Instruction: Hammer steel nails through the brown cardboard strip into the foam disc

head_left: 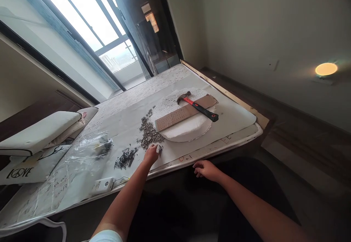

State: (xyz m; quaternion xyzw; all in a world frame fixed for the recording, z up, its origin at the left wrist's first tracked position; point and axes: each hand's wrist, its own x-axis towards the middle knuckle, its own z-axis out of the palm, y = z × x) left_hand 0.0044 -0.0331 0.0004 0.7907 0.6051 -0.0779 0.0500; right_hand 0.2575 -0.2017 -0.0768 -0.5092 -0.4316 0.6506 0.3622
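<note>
- On the mattress (160, 79): a sheet (237, 116).
- On the sheet's right half: a foam disc (189, 128), a board (175, 119) across it, a claw hammer (201, 110) across the board.
- Left of the disc: a heap of crumbs (148, 134).
- Nearer and further left: a pile of nails (125, 159).
- Left of the nails: a plastic bag (91, 148).
- Far left: pillows (41, 130).
- Just before the crumbs: the left hand (151, 155).
- Before the mattress edge: the right hand (206, 170).

Dark metal nails (125, 158), dull metal hammer head (183, 97), matt board (177, 118), glossy plastic bag (87, 150), rough disc (189, 128), perhaps foam.
</note>
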